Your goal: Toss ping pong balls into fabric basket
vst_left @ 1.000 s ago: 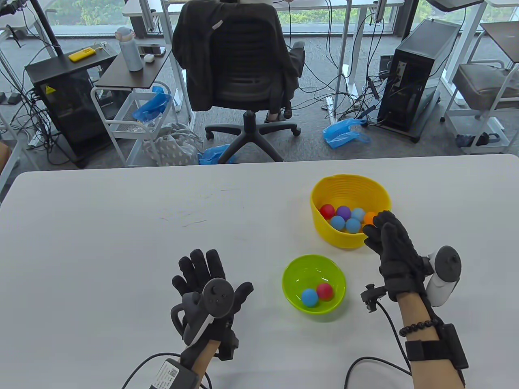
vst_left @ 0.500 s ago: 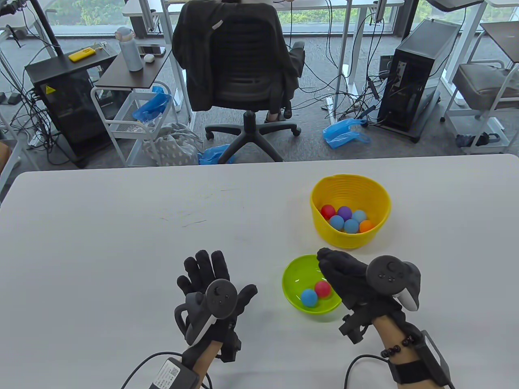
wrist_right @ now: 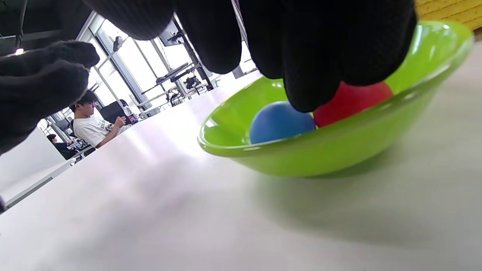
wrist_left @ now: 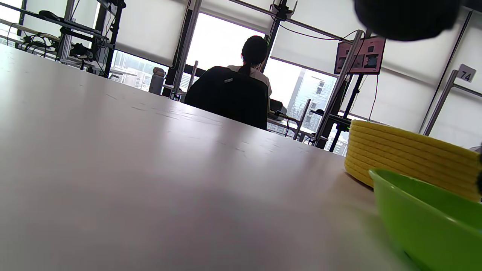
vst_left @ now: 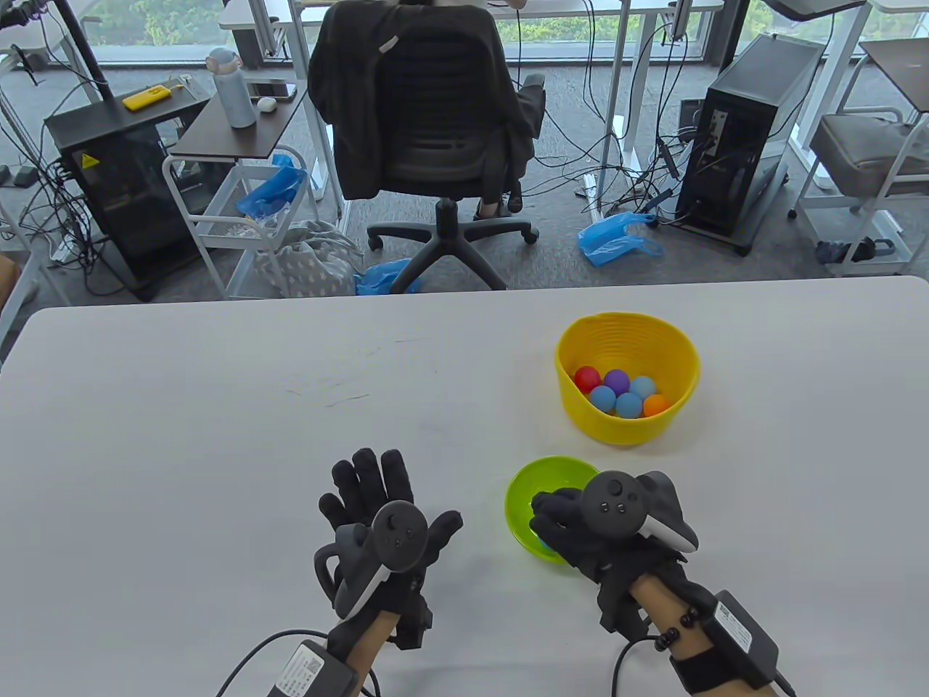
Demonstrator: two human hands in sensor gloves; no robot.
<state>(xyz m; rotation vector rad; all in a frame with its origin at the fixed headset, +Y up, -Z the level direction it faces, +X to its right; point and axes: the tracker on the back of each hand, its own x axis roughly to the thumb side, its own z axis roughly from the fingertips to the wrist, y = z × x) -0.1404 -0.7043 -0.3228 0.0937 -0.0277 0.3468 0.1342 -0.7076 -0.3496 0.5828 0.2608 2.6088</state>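
The yellow fabric basket (vst_left: 625,430) stands at the table's right and holds several coloured balls (vst_left: 615,380). Nearer me is a green bowl (vst_left: 524,485). My right hand (vst_left: 553,514) reaches down into it and covers its balls in the table view. In the right wrist view my fingers (wrist_right: 308,60) hang over a blue ball (wrist_right: 279,122) and a red ball (wrist_right: 356,101), with one fingertip down against them and the thumb apart at the left. My left hand (vst_left: 383,488) rests flat on the table with its fingers spread, left of the bowl, and holds nothing.
The left wrist view shows the green bowl (wrist_left: 421,210) close at the right and the basket (wrist_left: 406,158) behind it. An office chair (vst_left: 428,116) with someone seated in it stands beyond the table's far edge.
My right hand has drawn back from the basket's rim toward me and come down over the green bowl, now covering its two balls. My left hand has hardly moved.
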